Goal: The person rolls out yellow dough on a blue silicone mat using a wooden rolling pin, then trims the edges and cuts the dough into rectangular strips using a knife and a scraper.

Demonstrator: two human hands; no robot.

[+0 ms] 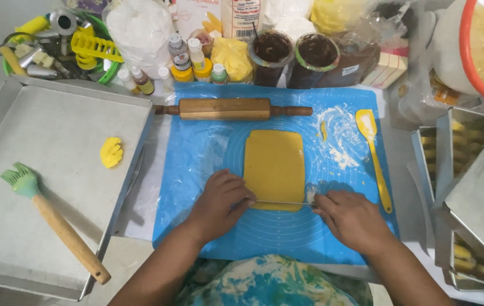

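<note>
- The rolled yellow dough sheet (pixel 274 167) lies in the middle of the blue silicone baking mat (pixel 208 153), and every other place here is given from that sheet.
- The left hand (pixel 219 204) is curled at the sheet's near left corner, fingertips pinching one end of a thin straight blade (pixel 282 202) laid across the sheet's near edge.
- The right hand (pixel 352 218) is closed on the blade's other end, just off the near right corner.
- The fingers sit close to the edge; a slip under downward pressure could likely nick them.
- Uneven pressure from the two hands could leave a slanted or ragged cut.
- Soft dough may cling to the blade and stretch when lifted.
- The wooden rolling pin (pixel 225 108) lies just beyond the sheet's far edge; nudged, it could roll onto the dough.
- The yellow spatula (pixel 373 153) lies to the right, and a shaped piece of dough (pixel 111 152) sits on the metal tray (pixel 55 124) to the left.
</note>
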